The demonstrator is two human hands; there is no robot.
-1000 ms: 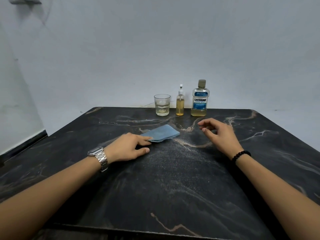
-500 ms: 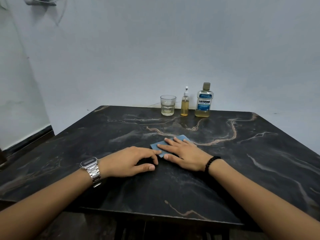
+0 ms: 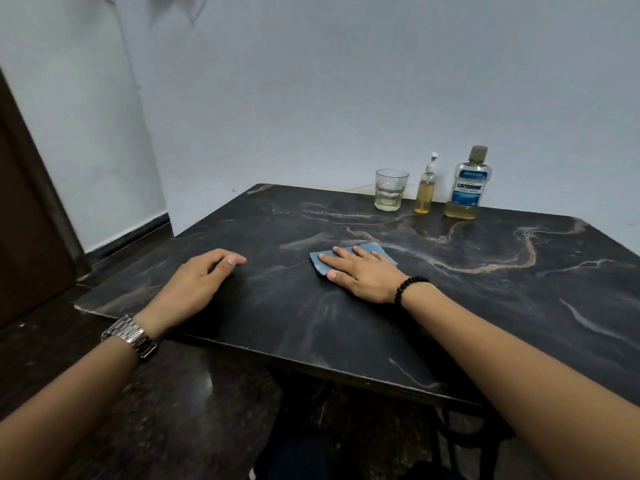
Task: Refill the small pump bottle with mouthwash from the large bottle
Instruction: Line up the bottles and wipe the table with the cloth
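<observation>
1. Head view first, biggest thing: the dark marble table (image 3: 450,306). A second ago it filled the frame head-on; now the view has swung left and back, so its left corner, the floor and a dark door edge show. I'm using the table as the landmark for everything.

2. Right hand (image 3: 363,275) is the real change. A second ago it hovered above the table with fingers half curled; now it lies flat near the table's middle, fingers straight, pressing down on the blue cloth (image 3: 377,251). Not gripping, just palm on top.

3. Left hand (image 3: 197,282) has let go of that cloth and slid toward the table's left edge. It rests there loosely curled, holding nothing.

4. Large bottle (image 3: 468,188), capped, hasn't budged: far edge of the table, against the wall.

5. Drinking glass (image 3: 390,190) sits on that same far edge, left end of the row.

6. Small pump bottle (image 3: 426,192) stands between them, pump on, partly full.

Looks like wiping or cleanup to me. Neither bottle is touched, so I can't tell whether pouring is done.
</observation>
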